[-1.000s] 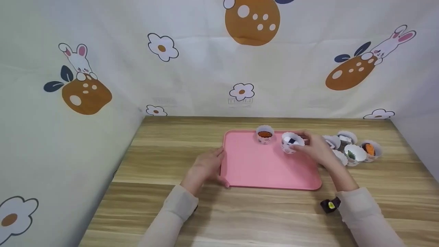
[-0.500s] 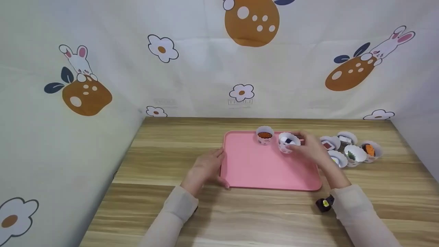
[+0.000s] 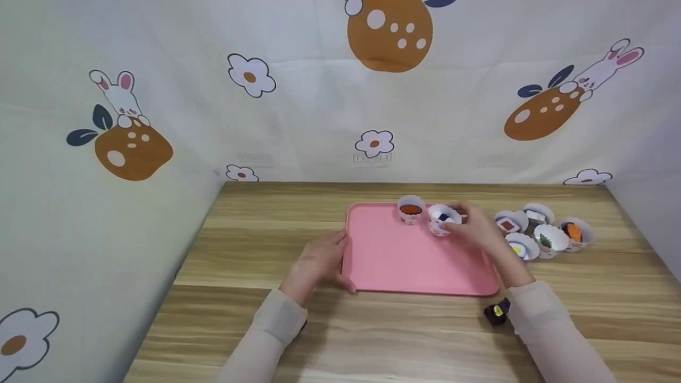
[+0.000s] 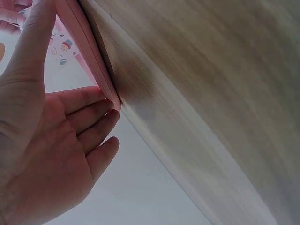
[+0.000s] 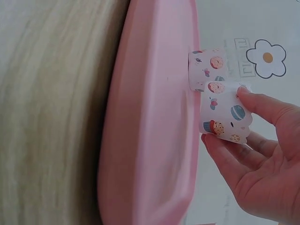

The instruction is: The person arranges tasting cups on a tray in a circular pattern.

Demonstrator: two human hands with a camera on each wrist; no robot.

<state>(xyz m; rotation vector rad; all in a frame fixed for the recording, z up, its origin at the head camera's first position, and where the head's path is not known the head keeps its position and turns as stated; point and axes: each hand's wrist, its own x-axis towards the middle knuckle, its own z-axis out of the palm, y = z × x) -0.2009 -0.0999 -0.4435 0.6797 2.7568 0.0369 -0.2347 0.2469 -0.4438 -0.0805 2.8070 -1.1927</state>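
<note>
My right hand [image 3: 476,227] pinches a white paper baking cup [image 3: 439,227] by its side, near the back of the pink tray [image 3: 409,260]. Inside that cup lies something white with a dark strip. In the right wrist view the printed cup [image 5: 225,112] appears at the tray's surface, thumb on one side and fingers on the other. A second cup [image 3: 410,217] with reddish-orange contents stands just left of it on the tray. My left hand [image 3: 321,259] rests against the tray's left edge, its fingers [image 4: 89,112] extended and touching the rim, the thumb near the front corner.
Several more paper cups [image 3: 551,242] with toy-like sushi pieces cluster on the wooden table [image 3: 255,234] right of the tray. A dark strap-like item with a yellow mark [image 3: 496,313] is at the right wrist. Patterned cloth [image 3: 308,117] hangs behind the table.
My right hand has shifted slightly left with its cup, closer to the cup with reddish contents. More of the cups on the right shows now. The left hand stays put.
</note>
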